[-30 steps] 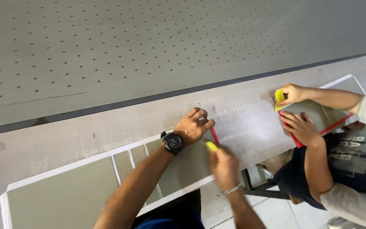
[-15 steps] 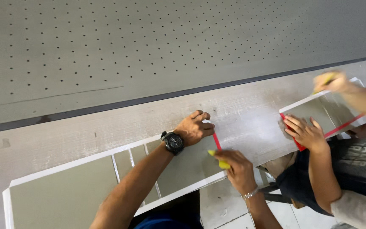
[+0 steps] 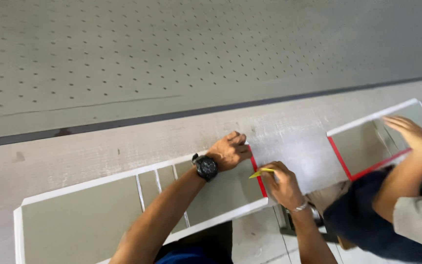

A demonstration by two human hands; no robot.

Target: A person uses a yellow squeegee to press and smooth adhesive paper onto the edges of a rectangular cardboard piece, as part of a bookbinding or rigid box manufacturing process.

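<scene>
A long grey-green panel with a white border (image 3: 98,182) lies on a pale grey worktable (image 3: 123,142). A red strip (image 3: 253,159) runs along the panel's right end. My left hand (image 3: 228,151), with a black watch on its wrist, presses flat on the panel's far right corner beside the strip. My right hand (image 3: 282,186) pinches a small yellow flat tool (image 3: 261,173) whose tip touches the red strip near the panel's front corner.
To the right, a second panel edged in red (image 3: 340,159) lies on the table, with a co-worker's hand (image 3: 411,132) flat on it and their dark-clad body below. A large perforated grey board (image 3: 172,49) fills the far side. Tiled floor shows below the table edge.
My right hand has slid the yellow tool along the red strip toward the near edge. The co-worker's raised hand has come down flat onto the second panel. My left hand stays in place.
</scene>
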